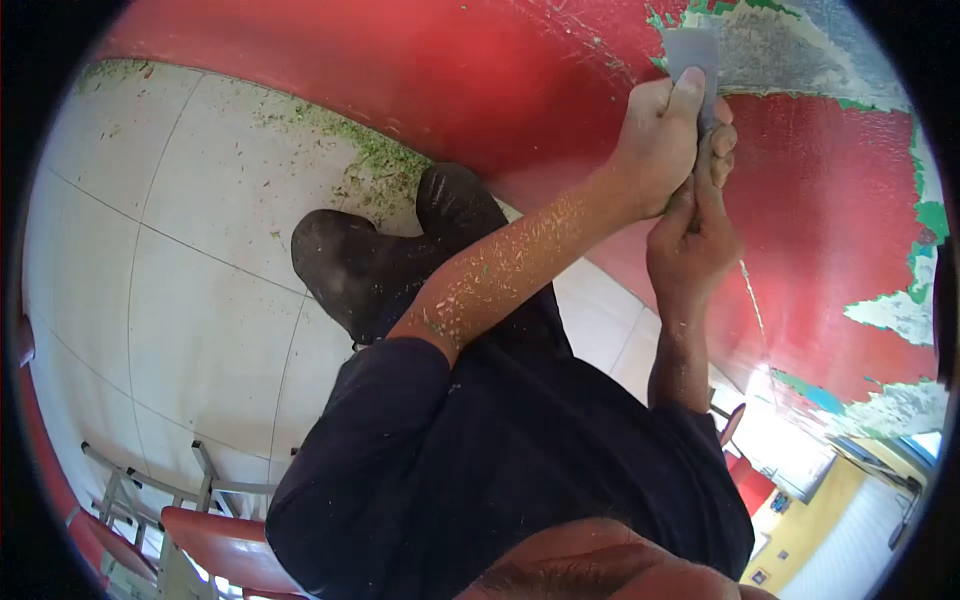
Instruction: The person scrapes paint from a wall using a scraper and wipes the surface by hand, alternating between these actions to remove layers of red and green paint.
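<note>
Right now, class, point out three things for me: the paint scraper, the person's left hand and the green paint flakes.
Paint scraper (691, 48): head view, on its flat blade.
Left hand (652, 152): head view, on its back.
Green paint flakes (388, 160): head view, densest part.

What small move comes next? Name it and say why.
Probably a short push of the scraper along the ragged paint edge: the left hand and right hand both grip it, and its blade appears beside that edge.
</note>
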The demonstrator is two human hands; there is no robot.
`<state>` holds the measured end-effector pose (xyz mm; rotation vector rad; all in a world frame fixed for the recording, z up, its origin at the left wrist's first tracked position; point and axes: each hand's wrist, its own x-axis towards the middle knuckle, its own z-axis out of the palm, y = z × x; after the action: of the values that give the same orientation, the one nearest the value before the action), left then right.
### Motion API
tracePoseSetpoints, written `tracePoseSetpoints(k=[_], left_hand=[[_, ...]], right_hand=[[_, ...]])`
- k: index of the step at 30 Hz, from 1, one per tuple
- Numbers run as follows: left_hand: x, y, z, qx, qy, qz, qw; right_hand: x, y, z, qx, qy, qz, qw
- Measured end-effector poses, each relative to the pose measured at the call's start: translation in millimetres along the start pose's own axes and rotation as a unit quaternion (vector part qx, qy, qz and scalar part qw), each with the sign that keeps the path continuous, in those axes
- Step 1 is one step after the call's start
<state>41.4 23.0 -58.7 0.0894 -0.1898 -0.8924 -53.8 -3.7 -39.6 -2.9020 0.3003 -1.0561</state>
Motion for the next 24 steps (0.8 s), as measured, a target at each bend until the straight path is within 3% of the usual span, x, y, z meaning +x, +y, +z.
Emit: tracePoseSetpoints(k=[7,10,14,17,18,21,24], left_hand=[[3,-1,-7,0.034,0.018,0.014,0.999],[-8,-7,-7,0.041,0.025,-0.007,0.999],[-3,-13,-13,0.056,0.022,0.016,0.998],[-16,-6,-2,0.034,0.018,-0.012,0.999],[-3,-1,-3,0.045,0.064,0.006,0.997],[3,2,-11,0.073,0.024,0.047,0.996],[-14,-5,-12,0.074,0.045,-0.005,0.996]], right_hand=[[-5,0,3,-0.020,-0.026,0.021,0.999],[-9,-16,-8,0.024,-0.061,0.069,0.995],[-14,-14,-8,-0.023,-0.099,0.126,0.987],[-15,-5,-9,0.039,-0.015,0.019,0.999],[-9,-3,-2,0.022,-0.018,0.017,0.999],[-1,2,12,-0.003,-0.018,0.028,0.999],[-13,-8,6,0.031,-0.013,0.053,0.998]])
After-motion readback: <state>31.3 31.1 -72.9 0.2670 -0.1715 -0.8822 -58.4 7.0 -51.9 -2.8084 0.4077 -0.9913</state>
